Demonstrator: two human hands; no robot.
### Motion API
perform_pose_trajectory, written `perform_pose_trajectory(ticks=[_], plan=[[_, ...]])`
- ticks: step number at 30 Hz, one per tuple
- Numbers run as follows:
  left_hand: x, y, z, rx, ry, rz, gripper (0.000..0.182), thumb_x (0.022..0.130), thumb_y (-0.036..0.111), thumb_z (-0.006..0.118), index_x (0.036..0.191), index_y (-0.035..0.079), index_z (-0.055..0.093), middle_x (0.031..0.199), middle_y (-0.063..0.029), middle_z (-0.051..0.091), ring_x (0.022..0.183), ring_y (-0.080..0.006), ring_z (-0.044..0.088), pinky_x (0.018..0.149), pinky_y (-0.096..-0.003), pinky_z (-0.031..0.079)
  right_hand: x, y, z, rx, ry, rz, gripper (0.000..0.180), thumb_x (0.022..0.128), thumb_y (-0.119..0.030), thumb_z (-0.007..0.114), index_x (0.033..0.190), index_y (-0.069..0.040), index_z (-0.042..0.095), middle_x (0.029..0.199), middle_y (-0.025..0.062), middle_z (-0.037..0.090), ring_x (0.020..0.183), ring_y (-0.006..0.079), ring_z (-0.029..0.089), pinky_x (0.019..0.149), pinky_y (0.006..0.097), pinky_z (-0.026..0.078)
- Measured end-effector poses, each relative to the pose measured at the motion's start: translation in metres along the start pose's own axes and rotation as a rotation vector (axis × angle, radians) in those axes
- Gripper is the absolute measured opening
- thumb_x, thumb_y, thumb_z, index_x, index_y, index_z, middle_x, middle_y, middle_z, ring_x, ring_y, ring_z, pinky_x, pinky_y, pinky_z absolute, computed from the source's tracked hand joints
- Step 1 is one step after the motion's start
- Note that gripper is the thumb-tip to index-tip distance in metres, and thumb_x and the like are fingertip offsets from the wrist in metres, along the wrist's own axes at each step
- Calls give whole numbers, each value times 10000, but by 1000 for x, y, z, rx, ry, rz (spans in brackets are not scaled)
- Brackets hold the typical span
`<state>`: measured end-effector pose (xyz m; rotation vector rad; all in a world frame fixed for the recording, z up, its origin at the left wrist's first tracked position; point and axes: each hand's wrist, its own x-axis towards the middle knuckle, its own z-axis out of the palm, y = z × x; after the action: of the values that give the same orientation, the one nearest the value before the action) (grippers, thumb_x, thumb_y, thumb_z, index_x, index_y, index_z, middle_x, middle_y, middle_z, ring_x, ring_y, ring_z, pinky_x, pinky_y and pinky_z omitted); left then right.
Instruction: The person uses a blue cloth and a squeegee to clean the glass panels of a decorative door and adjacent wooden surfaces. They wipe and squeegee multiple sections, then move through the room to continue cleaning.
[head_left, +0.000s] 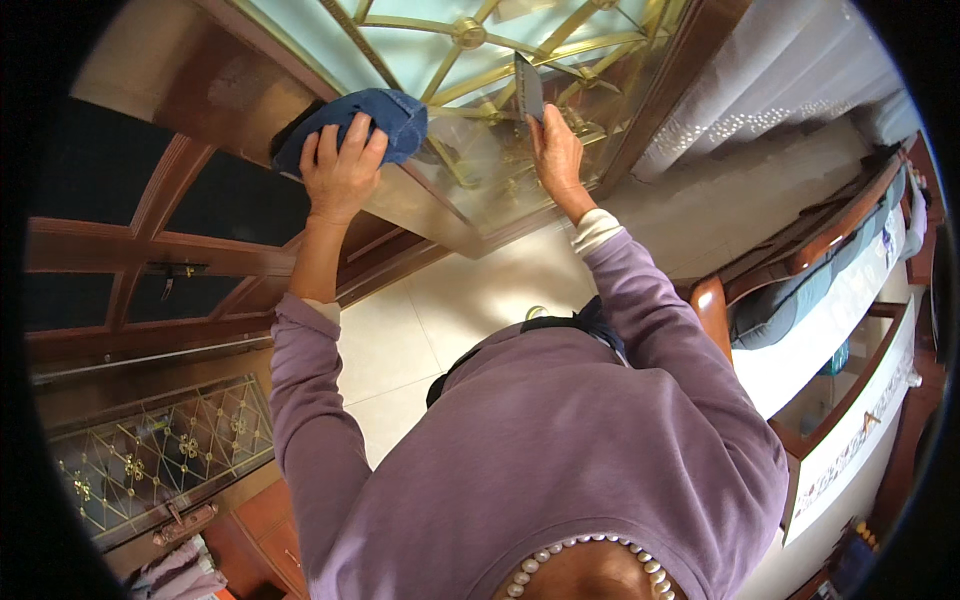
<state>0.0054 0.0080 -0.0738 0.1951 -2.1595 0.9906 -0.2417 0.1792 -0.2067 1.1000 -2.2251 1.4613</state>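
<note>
A bundled blue cloth (397, 120) lies under the spread fingers of my left hand (341, 165), against the wooden frame at the left edge of a glass door panel. My right hand (556, 150) grips a flat, dark grey blade-like tool (529, 88) with its thumb and fingers. The tool points upward in front of the glass panel (480, 142), which has gold-coloured metal latticework. What the tool is exactly, and whether it touches the glass, I cannot tell.
Dark panes in a brown wooden frame (142, 238) stand at left, above a second latticed glass panel (172, 442). A sheer white curtain (757, 82) hangs upper right. A wooden seat with cushions (780, 300) and a low table (847, 427) are at right. Pale floor tiles (397, 337) lie below.
</note>
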Motion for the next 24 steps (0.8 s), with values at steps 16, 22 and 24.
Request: perform_pose_trajectory(ticks=[16, 22, 24], plan=[[-3, -1, 4, -17, 27, 23, 451, 621, 198, 795, 1037, 265, 632, 1234, 56, 605, 1071, -282, 509, 977, -453, 371, -3, 6, -1, -38, -55, 2, 135, 977, -198, 600, 1008, -94, 519, 880, 202, 606, 818, 473, 584, 649, 521, 458], [-4, 0, 6, -10, 29, 20, 471, 610, 183, 786, 1046, 269, 629, 1233, 50, 607, 1074, -288, 508, 984, -459, 365, -7, 6, -2, 2, -31, 90, 149, 971, -207, 608, 1012, -94, 522, 890, 202, 619, 833, 469, 595, 669, 523, 462], [-4, 1, 5, -3, 23, 4, 403, 660, 195, 764, 1031, 278, 630, 1216, 66, 613, 1074, -266, 516, 979, -444, 374, -7, 6, -1, 5, 1, 18, 150, 972, -213, 608, 1025, -99, 525, 894, 195, 627, 834, 465, 604, 682, 523, 468]])
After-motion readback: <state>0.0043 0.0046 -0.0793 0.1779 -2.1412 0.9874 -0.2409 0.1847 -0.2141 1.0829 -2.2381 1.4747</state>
